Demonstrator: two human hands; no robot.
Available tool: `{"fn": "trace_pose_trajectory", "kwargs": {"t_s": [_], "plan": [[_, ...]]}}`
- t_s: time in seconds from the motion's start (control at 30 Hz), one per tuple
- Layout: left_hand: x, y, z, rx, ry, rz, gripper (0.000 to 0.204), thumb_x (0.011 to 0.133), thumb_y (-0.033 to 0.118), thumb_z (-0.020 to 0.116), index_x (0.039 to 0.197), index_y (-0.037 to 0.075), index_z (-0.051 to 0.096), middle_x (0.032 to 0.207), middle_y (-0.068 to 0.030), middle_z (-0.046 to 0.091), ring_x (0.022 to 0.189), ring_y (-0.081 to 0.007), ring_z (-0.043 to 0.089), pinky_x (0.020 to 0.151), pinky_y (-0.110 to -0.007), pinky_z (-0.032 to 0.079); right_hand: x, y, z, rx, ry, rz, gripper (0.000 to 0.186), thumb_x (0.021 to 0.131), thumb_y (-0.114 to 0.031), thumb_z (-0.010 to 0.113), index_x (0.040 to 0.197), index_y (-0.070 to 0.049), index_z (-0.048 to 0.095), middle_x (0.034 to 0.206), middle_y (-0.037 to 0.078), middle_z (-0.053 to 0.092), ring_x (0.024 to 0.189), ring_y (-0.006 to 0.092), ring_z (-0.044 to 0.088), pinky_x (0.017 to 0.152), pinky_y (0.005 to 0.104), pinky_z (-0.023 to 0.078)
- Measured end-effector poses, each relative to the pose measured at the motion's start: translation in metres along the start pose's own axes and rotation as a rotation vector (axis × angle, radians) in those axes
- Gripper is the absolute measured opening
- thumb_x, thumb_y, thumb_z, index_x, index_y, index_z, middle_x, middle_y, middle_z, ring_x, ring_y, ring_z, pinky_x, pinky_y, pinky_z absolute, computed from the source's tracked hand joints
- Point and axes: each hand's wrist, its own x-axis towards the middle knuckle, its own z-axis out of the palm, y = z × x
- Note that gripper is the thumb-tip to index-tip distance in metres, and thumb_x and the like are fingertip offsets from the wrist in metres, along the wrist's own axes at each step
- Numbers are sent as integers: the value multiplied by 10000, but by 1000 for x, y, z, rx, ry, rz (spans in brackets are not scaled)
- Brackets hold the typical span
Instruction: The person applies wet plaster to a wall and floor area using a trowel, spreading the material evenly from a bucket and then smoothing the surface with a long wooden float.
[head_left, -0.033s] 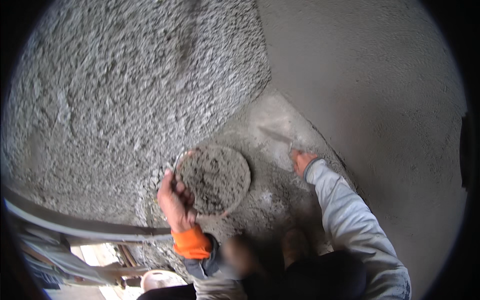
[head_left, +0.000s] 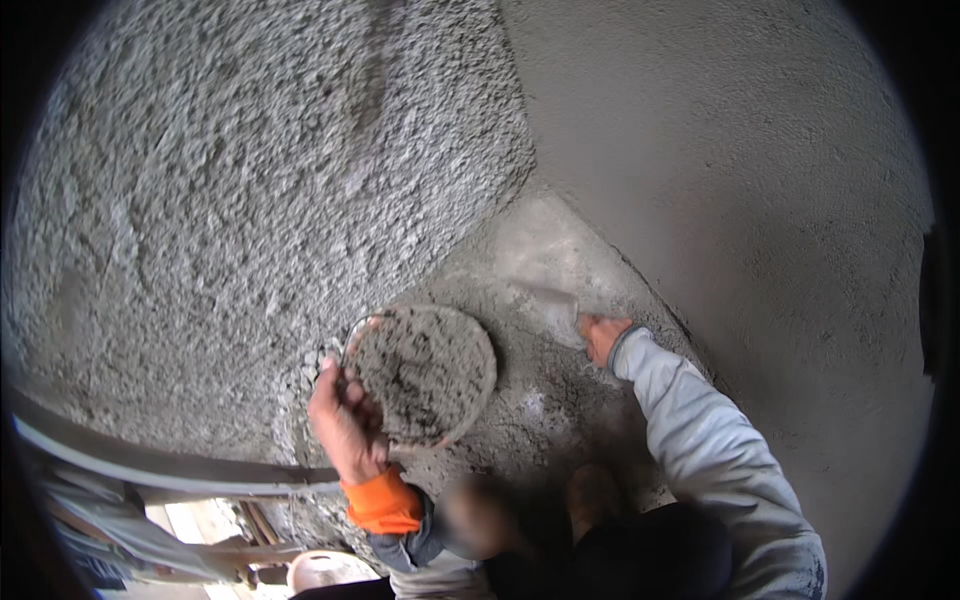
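Observation:
A round bucket [head_left: 437, 375] filled with lumpy grey wet mortar stands on the floor before me. Beside its left rim my left hand [head_left: 345, 418] is closed, fingers curled on the thin wire handle [head_left: 348, 338]. To the right of the bucket, my right hand [head_left: 603, 340] grips a trowel [head_left: 548, 296], whose handle is mostly hidden in the fist. The blade points left and is smeared by motion. It is over a paler, smoother patch of floor [head_left: 545, 235], apart from the bucket.
Rough, pitted plaster [head_left: 250, 170] covers the upper left; a smoother grey surface [head_left: 740, 200] covers the right. A long rail [head_left: 180, 465] crosses at lower left, with planks and a second pale bucket [head_left: 330, 570] beyond it. My feet are close below the bucket.
The whole view has shifted slightly, so bucket and hands appear a little lower. The trowel blade has tilted and looks broader and more blurred. Both hands keep their grips.

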Motion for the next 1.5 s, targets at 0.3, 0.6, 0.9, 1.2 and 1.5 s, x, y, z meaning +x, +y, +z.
{"fn": "trace_pose_trajectory", "kwargs": {"t_s": [0.3,0.6,0.9,1.2,1.5], "plan": [[-14,40,-12,-13,251,244,202,836,308,595,756,147,505,682,-23,550,395,-17,326,306,-154,192,113,-24,-29,-167,56,-181,445,787,-147,537,1222,-128,445,1136,154,541,965,286,584,793,404,472],[-22,54,-6,-27,326,189,226,830,332,592,741,139,516,682,-22,550,414,-21,350,309,-155,214,97,-27,-38,-264,-213,-306,351,734,-39,518,1084,-59,513,753,140,616,731,267,630,693,400,497],[-20,58,84,113,-8,157,255,824,330,609,793,88,536,511,82,399,359,-11,241,330,-178,149,-63,23,5,-127,-480,-127,548,781,-131,501,1304,-87,343,1252,215,474,995,301,573,829,416,444],[22,35,149,82,-373,208,224,847,289,571,759,87,532,473,97,340,358,-22,213,338,-185,141,-113,-1,45,19,-192,131,568,769,-134,528,1310,-128,355,1246,194,468,978,338,582,820,422,471],[94,-87,175,-63,-350,-80,166,891,187,462,751,99,473,532,52,368,389,-52,264,354,-208,229,-167,57,55,21,183,602,503,785,-192,520,1251,-82,367,1058,215,543,786,374,603,682,447,494]]}}
